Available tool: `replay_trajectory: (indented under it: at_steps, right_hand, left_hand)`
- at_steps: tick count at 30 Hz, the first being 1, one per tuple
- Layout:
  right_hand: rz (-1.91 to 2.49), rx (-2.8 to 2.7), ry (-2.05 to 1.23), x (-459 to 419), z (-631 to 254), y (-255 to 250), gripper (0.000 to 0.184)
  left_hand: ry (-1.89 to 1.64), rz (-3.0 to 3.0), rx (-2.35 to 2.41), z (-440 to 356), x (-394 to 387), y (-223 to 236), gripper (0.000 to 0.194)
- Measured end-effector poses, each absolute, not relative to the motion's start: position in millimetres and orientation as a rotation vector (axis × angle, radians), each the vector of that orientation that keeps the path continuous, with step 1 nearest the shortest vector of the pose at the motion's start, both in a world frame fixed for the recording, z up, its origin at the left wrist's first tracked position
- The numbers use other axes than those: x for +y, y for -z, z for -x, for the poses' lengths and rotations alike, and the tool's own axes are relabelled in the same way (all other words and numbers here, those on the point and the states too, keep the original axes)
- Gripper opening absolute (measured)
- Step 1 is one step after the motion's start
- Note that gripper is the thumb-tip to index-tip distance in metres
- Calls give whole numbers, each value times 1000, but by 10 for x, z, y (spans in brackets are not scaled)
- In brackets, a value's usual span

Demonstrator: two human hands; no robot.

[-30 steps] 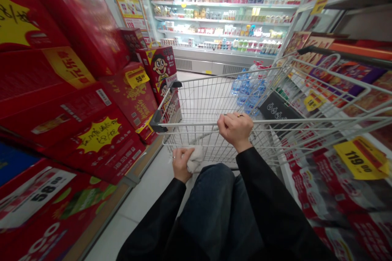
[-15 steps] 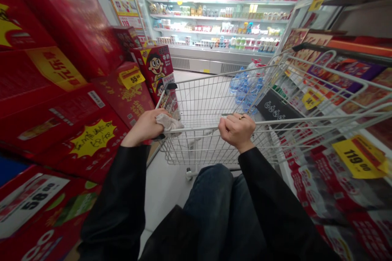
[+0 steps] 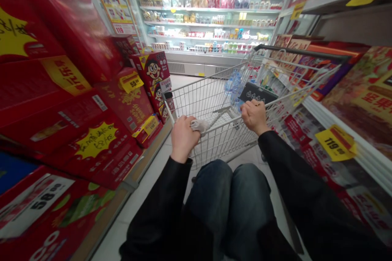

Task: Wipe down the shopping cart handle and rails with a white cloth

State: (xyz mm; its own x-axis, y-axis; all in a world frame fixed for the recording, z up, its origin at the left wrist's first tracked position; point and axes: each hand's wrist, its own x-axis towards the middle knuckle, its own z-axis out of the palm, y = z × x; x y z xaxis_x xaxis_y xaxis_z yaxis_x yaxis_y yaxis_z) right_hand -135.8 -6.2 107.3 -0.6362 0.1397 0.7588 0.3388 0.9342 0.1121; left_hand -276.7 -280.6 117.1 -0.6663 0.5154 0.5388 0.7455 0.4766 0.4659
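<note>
A wire shopping cart (image 3: 223, 126) stands sideways in front of my knees, angled across the aisle. My left hand (image 3: 184, 138) is closed over the near rim at its left corner. A crumpled whitish cloth (image 3: 200, 124) sticks out from under those fingers, lying against the rim. Farther right along the same rim, my right hand (image 3: 255, 116) is closed in a fist around the bar, a ring on one finger. The cart's black handle (image 3: 301, 51) is at the far right end, apart from both hands. A dark panel (image 3: 257, 93) with round symbols hangs inside the basket.
Stacked red gift boxes (image 3: 92, 138) with yellow price tags line the left side. On the right, shelves (image 3: 330, 118) hold boxes and bagged goods. Blue-tinted water bottles (image 3: 233, 82) stand behind the cart. A lit refrigerated display (image 3: 208, 28) spans the back.
The cart has turned, its handle end swinging away and leftward in view. My left hand has moved right with the cloth, and my right hand slightly right and up. Both keep their hold.
</note>
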Motion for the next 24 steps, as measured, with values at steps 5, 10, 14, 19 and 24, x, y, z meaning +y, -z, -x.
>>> replay_trajectory:
  at_steps: [5,10,14,19,24]
  right_hand:
    - [772,-2154,-74,27,1216,-1007,44]
    - [727,-2130,-545,-447,1214,-765,46]
    - [495,-2100,-590,-1012,1118,-594,32]
    - [374,-2039,-554,-1309,1054,-581,24]
    - [286,-1921,-599,-1128,1052,-580,20]
  left_hand:
    - [1104,986,-2375,2203,-2405,-1223,15]
    - [1358,1037,-2138,1802,-2358,-1216,30]
    - [1485,1118,-1959,1647,-2658,-1143,49]
    - [1461,1310,-1987,1657,-2784,-948,78]
    - [1314,1483,-2000,1619,-2465,-737,81]
